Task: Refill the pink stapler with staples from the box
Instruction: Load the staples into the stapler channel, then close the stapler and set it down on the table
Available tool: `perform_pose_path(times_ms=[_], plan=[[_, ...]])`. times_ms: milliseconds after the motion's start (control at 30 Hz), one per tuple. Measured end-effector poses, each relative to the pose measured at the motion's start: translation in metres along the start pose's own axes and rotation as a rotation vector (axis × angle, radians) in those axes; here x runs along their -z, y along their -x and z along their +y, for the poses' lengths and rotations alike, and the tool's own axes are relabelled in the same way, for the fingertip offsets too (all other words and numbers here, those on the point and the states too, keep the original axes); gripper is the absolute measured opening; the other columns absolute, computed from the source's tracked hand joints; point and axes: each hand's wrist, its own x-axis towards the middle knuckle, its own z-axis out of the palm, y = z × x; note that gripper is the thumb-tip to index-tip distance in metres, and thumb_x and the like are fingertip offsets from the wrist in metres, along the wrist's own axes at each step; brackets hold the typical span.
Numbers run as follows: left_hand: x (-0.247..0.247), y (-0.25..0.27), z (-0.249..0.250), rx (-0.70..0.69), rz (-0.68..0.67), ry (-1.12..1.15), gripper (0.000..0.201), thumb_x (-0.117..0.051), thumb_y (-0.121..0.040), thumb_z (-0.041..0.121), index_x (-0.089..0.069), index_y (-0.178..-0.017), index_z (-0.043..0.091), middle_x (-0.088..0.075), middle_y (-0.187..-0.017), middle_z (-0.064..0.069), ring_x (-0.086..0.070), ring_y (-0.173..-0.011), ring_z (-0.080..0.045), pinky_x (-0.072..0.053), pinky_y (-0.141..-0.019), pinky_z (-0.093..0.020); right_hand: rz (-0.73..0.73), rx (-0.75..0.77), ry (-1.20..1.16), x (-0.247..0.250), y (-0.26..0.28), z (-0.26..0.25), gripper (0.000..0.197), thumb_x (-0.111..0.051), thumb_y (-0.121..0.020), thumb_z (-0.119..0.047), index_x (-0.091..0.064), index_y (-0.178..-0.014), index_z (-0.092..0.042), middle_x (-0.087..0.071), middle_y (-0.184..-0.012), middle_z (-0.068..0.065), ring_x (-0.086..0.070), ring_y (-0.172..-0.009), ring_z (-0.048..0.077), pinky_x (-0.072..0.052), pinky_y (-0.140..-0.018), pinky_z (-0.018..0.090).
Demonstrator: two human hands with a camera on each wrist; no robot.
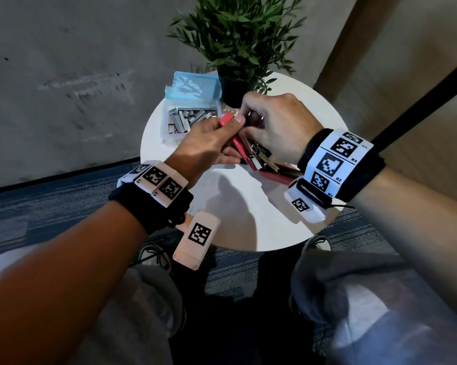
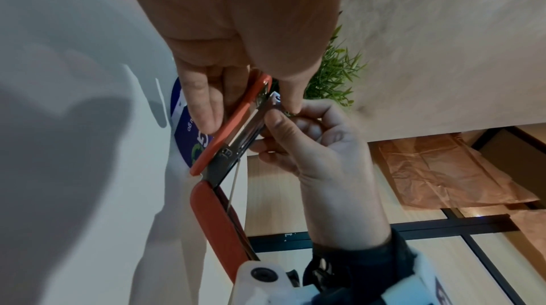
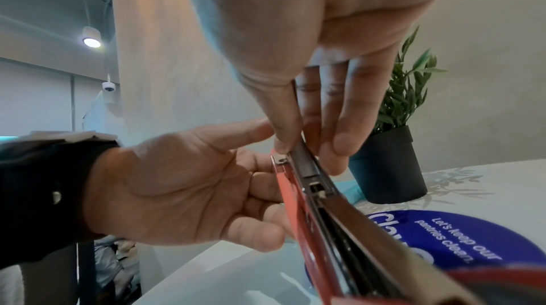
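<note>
The pink stapler [image 1: 242, 150] is hinged wide open over the round white table [image 1: 248, 219]. Its base [image 2: 218, 221] lies on the tabletop and its cover [image 2: 233, 123] is raised. My left hand [image 1: 230, 125] grips the raised cover, fingers [image 2: 203, 104] on the pink outside. My right hand [image 3: 307, 149] pinches a dark strip of staples [image 3: 307, 163] at the front end of the metal magazine [image 3: 327, 195]. The clear staple box [image 1: 190, 119], its blue lid up, holds several loose strips just behind the hands.
A potted plant [image 1: 235, 90] in a black pot stands at the table's far side, right behind my right hand. A round blue sticker [image 3: 443, 240] lies on the tabletop under the stapler. My knees and shoes [image 1: 153, 256] are below the table's near edge.
</note>
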Motion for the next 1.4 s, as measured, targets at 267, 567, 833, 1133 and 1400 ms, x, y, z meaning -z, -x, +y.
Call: perform_pose_path(times_ms=[267,567,833,1133,1400], plan=[[0.001,-0.005,-0.001,0.052,0.08,0.03,0.039,-0.059,-0.094,0.036,-0.065,-0.107,-0.001,-0.068,-0.082,-0.017,-0.064,-0.065,-0.023,-0.061,-0.079,-0.043,-0.113,-0.05,-0.049,0.011,0.006,0.003,0.037,-0.066,-0.088,-0.039,-0.062,-0.124,-0.034,-0.072,-0.093,-0.008,-0.063,-0.085,0.016,-0.047,-0.081,0.029],[0.011,-0.009,0.003,0.086,0.163,0.087,0.034,-0.061,-0.093,0.035,-0.061,-0.107,0.003,-0.07,-0.106,-0.031,-0.066,-0.084,-0.035,-0.062,-0.073,-0.037,-0.428,-0.162,0.217,0.018,0.038,0.028,0.066,-0.045,-0.075,-0.083,-0.064,-0.109,-0.03,-0.07,-0.099,-0.001,-0.062,-0.088,0.024,-0.048,-0.074,0.033],[0.023,-0.012,0.004,0.024,0.236,0.166,0.024,-0.058,-0.096,0.026,-0.061,-0.094,0.003,-0.075,-0.081,-0.017,-0.073,-0.064,-0.025,-0.061,-0.072,-0.034,-0.418,-0.191,-0.011,-0.015,0.043,0.041,0.039,-0.057,-0.095,-0.041,-0.045,-0.123,-0.017,-0.068,-0.111,0.007,-0.063,-0.095,0.031,-0.05,-0.08,0.037],[0.021,-0.01,0.009,-0.032,0.23,0.157,0.02,-0.055,-0.097,0.021,-0.054,-0.097,0.001,-0.074,-0.071,-0.013,-0.069,-0.054,-0.022,-0.063,-0.067,-0.035,-0.332,-0.173,-0.139,-0.007,0.049,0.049,0.036,-0.06,-0.096,-0.029,-0.046,-0.127,-0.02,-0.066,-0.108,-0.001,-0.058,-0.088,0.021,-0.038,-0.071,0.029],[0.013,-0.006,0.004,-0.084,0.125,0.078,0.025,-0.065,-0.092,0.018,-0.049,-0.11,0.009,-0.075,-0.089,-0.018,-0.072,-0.068,-0.023,-0.062,-0.075,-0.037,-0.326,-0.19,0.079,0.018,0.044,0.047,0.031,-0.064,-0.087,-0.039,-0.062,-0.116,-0.026,-0.068,-0.101,0.001,-0.059,-0.095,0.026,-0.036,-0.071,0.029]])
